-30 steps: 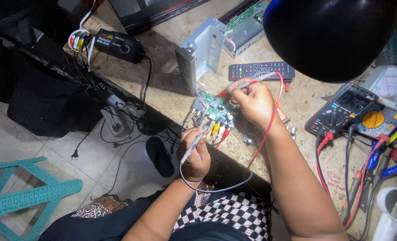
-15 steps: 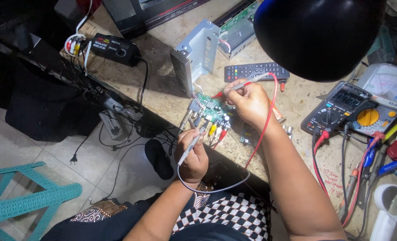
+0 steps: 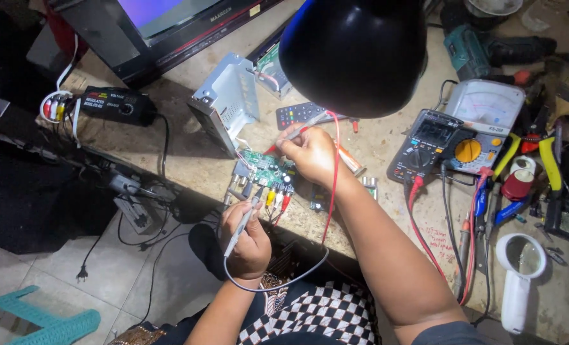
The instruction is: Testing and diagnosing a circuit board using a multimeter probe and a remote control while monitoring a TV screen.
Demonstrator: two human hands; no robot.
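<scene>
Green circuit board (image 3: 263, 174) lies at the near edge of the tabletop (image 3: 188, 150), at about 9 o'clock from the black digital multimeter (image 3: 425, 144) and just below the bent grey metal casing (image 3: 223, 102). Coloured jacks hang off its near edge.

Left hand (image 3: 249, 246) is closed around a slim grey probe (image 3: 239, 223), tip angled up toward the board's near edge at about 12 o'clock from the fist. Right hand (image 3: 310, 153) is pinched narrow on a second probe (image 3: 294, 134) at the board's 3 o'clock side; its red lead (image 3: 330, 185) trails down past the wrist, and a grey lead (image 3: 278, 281) loops below the left hand.

Doing this well, as I judge it: brace both wrists, one on the tabletop edge, so each tip lands on a single contact without bridging neighbours. Keep the leads slack and clear of the board, since a tug could skate a tip. Hold steady long enough to read the meter.

Hard to make out:
- Both probe tips; whether they touch the board cannot be told.
- The right hand covers the board's right part.
- The black lamp shade (image 3: 354, 54) at 12 o'clock hides part of the remote control (image 3: 297, 115) and the tabletop behind.
- The meter's display is too dark to read.
- The analogue meter (image 3: 485, 108) is partly overlapped.
</scene>
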